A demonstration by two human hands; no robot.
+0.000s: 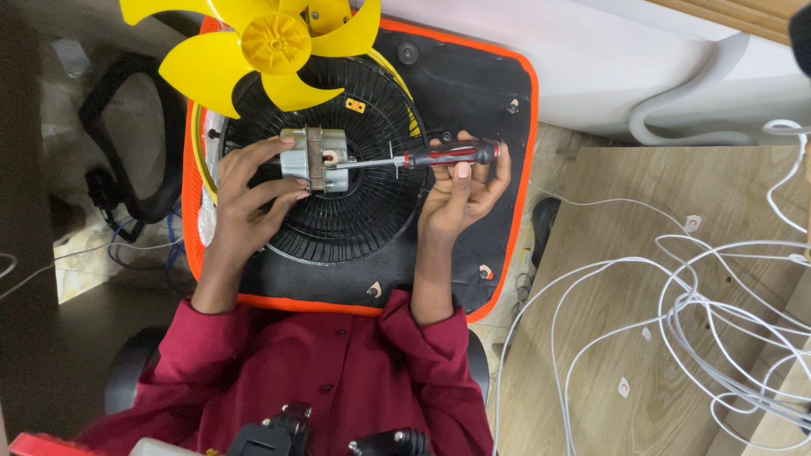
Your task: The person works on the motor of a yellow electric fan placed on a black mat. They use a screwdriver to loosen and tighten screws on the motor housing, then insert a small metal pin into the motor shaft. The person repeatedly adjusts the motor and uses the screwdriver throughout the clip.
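My left hand (245,190) grips a small grey fan motor (319,159) that sits at the centre of a round black fan grille (355,224). My right hand (460,190) holds a screwdriver with a red and black handle (449,154). Its metal shaft points left and its tip reaches the motor's right side. The grille lies on a black board with an orange border (498,93) resting on my lap. A yellow fan blade (274,42) lies at the top of the board, overlapping the grille's upper edge.
A wooden board (608,338) lies to the right, covered with loops of white cable (701,312). A white moulded surface (625,59) runs along the top right. A black strap or frame (127,143) lies on the floor at left.
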